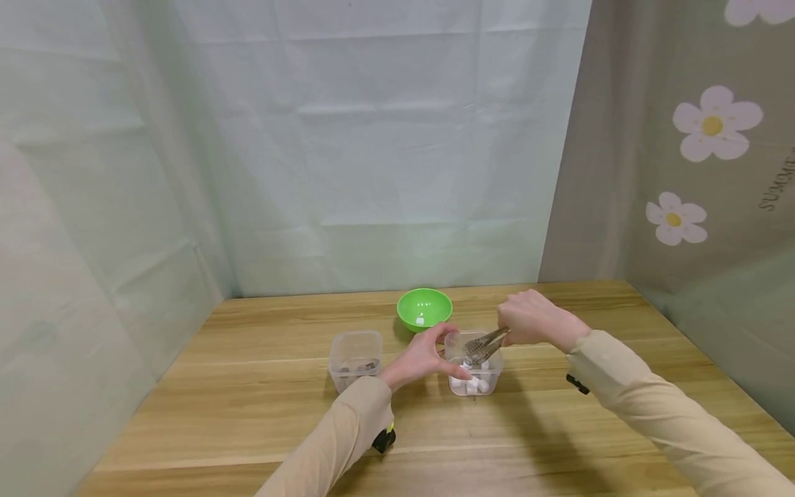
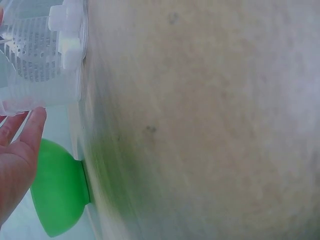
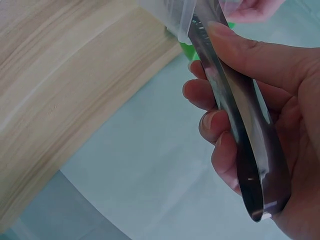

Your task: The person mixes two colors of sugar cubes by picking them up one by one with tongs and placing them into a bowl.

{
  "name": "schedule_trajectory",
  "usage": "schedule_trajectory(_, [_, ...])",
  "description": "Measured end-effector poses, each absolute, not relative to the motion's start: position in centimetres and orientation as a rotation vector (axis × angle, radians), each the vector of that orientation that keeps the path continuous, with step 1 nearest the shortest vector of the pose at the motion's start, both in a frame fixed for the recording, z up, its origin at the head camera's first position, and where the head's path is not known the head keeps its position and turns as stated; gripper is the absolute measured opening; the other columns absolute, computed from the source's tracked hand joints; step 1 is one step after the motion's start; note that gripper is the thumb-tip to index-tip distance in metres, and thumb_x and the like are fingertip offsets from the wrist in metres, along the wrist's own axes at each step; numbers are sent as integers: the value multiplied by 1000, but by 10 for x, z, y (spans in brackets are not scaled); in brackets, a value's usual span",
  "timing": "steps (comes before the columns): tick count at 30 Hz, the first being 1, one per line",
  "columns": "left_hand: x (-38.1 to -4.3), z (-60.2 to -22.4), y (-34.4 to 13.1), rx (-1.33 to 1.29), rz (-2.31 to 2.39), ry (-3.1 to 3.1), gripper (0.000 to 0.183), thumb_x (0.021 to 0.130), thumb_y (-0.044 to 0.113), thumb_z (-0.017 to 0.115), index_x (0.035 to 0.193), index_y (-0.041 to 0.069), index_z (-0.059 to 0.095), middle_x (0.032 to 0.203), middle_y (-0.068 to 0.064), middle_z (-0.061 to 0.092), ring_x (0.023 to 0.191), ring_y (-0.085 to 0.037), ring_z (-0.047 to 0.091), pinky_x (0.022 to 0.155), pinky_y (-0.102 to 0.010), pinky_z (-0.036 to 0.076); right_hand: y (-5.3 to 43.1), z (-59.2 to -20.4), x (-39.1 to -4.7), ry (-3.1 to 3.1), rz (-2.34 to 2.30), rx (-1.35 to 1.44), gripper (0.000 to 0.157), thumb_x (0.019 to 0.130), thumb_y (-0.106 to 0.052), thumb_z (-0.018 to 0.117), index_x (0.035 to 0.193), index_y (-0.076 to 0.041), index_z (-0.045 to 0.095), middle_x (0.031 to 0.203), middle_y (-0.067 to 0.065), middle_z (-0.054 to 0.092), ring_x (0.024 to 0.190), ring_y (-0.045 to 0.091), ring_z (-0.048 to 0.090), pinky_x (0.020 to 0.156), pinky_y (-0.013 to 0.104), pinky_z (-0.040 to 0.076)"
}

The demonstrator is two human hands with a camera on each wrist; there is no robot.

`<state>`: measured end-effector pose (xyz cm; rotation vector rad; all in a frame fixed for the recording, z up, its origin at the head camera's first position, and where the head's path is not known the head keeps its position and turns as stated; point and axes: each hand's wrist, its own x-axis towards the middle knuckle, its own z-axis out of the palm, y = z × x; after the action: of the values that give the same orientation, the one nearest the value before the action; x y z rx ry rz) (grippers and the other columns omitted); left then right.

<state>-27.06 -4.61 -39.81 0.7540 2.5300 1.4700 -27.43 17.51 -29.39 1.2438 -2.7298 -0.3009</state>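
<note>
Pale hanging cloth (image 1: 385, 152) backs the workspace, flowered cloth (image 1: 714, 138) covers the right side, and a wood-grained counter (image 1: 248, 414) carries everything within reach of both arms. Near its back edge sits a green bowl (image 1: 411, 308), upright, with one small white piece (image 1: 419, 321) inside; it stands behind the gap between two clear tubs, a spot that seems handy to either. Of these, the filled tub (image 1: 495, 379), on the right, holds several white lumps (image 1: 472, 386). The left hand (image 1: 424, 357) spans that tub's left side, thumb at the front and fingers toward the back, spread wide yet clamped on the walls; the grip presumably steadies a light container that might otherwise slide or tip with metal working inside it. The right hand (image 1: 535, 319) grips metal tongs (image 1: 495, 337) from above and to the right, thumb on one arm and fingers wrapped round the other, apparently so that a squeeze acts on both arms. Their perforated head slants down into the tub among the lumps; whether it pinches one, I cannot tell. Coming in from the right probably leaves the left hand room at the opposite wall. Beside the left forearm, the other tub (image 1: 355, 343) stands with something dark inside, too indistinct to name.
</note>
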Motion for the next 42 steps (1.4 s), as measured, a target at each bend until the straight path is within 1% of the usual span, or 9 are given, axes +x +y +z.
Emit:
schedule_trajectory(9, [-271,-399,-47,747,1473,2530,86,57,36,85,128,9,45,121,1,50,106,-16,46,86,-33,39,175,-295,-276,-2757,-293,1253,30,68,-26,76,52,-18,52,50,-10,40,46,7,31,41,24,29])
schedule_trajectory(15, [-271,-400,-47,740,1498,2514,84,57,35,85,127,12,46,121,0,49,106,-17,46,85,-32,39,179,-295,-276,-2758,-229,1274,32,69,-26,76,52,-19,50,51,-11,40,46,6,30,41,23,28])
schedule_trajectory(20, [-271,-400,-46,743,1496,2524,85,56,35,86,127,12,46,121,1,49,107,-16,46,86,-32,39,187,-290,-274,-2786,-119,1264,34,71,-25,75,52,-20,47,50,-12,34,46,5,27,42,23,24])
schedule_trajectory(23, [-271,-401,-46,751,1481,2538,86,55,36,86,127,12,46,121,2,49,107,-15,46,87,-32,38,194,-287,-274,-2801,-44,1261,29,73,-25,74,55,-21,51,51,-13,36,46,4,29,42,23,25])
schedule_trajectory(27, [-270,-400,-47,757,1500,2527,84,56,33,86,127,12,46,121,1,49,108,-18,46,87,-33,39,203,-285,-274,-2825,48,1245,13,75,-26,73,66,-21,65,56,-16,47,46,2,35,43,23,30])
schedule_trajectory(30, [-270,-400,-47,761,1518,2519,82,57,31,86,127,10,46,120,0,50,108,-20,46,86,-34,39,208,-284,-275,-2851,115,1228,8,76,-27,72,72,-20,69,59,-15,51,47,1,38,44,24,33])
schedule_trajectory(34, [-269,-399,-47,743,1504,2517,83,57,32,86,127,11,46,120,1,49,107,-18,46,86,-33,39,214,-281,-274,-2894,205,1180,17,76,-28,72,83,-13,73,71,-9,63,56,4,52,51,30,44])
schedule_trajectory(37, [-269,-399,-47,736,1495,2517,86,57,33,86,128,10,45,120,2,49,107,-18,46,86,-34,39,217,-276,-272,-2925,260,1129,29,76,-32,72,93,-8,73,82,-1,67,66,8,59,58,34,48])
schedule_trajectory(42, [-269,-399,-47,744,1498,2523,85,57,33,85,128,9,45,121,0,49,107,-18,45,86,-35,39,220,-267,-269,-2943,287,1073,36,75,-37,71,95,-8,72,83,-1,66,62,7,53,55,31,43])
